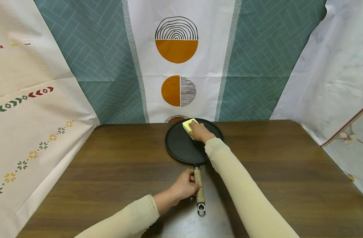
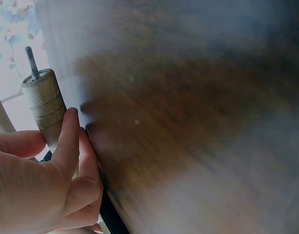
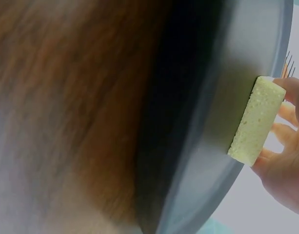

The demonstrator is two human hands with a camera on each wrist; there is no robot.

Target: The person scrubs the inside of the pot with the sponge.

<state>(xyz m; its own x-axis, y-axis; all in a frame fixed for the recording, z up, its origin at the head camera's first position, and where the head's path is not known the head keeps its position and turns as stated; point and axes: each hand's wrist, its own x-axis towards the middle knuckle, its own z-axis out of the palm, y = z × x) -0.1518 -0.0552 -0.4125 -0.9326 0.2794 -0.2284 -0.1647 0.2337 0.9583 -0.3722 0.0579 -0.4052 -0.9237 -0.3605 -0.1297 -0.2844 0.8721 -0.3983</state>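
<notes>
A flat black round pan (image 1: pixel 181 145) sits at the back middle of the table, its wooden handle (image 1: pixel 199 185) pointing toward me and ending in a metal ring. My left hand (image 1: pixel 182 186) grips that handle, thumb on one side and fingers on the other; the left wrist view shows the grooved end of the handle (image 2: pixel 44 100) sticking out past the fingers. My right hand (image 1: pixel 200 131) holds a pale yellow sponge (image 1: pixel 187 125) by its edges against the pan's upper surface. In the right wrist view the porous side of the sponge (image 3: pixel 256 122) lies flat along the pan (image 3: pixel 212 141).
The brown wooden table (image 1: pixel 119 172) spreads to both sides of the pan. A patterned cloth (image 1: pixel 104 59) hangs right behind its back edge, with a cream cloth (image 1: pixel 35 109) at the left and a whitish cloth (image 1: pixel 333 82) at the right.
</notes>
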